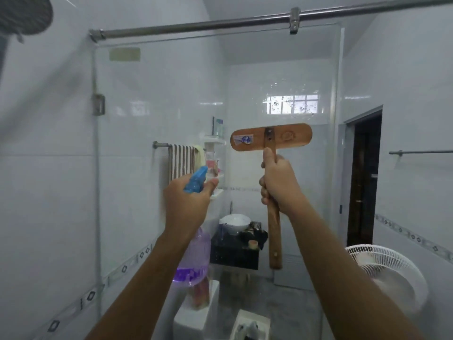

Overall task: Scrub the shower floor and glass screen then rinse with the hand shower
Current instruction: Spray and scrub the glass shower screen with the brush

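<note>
The glass screen (282, 77) stands in front of me, hung from a steel rail (220, 23). My right hand (278, 182) grips the wooden handle of a scrub brush (270, 136), whose flat wooden head is held up against the glass at chest height. My left hand (188, 204) holds a spray bottle (193, 261) with a blue trigger head and purple liquid, its nozzle pointing at the glass. A round overhead shower head (24, 14) shows at the top left. The shower floor and hand shower are out of view.
Through the glass I see a towel bar with a striped towel (181, 160), a corner shelf with toiletries (214, 153), a white basin on a dark counter (235, 223), a white fan (384, 268) at the right and a dark doorway (364, 177).
</note>
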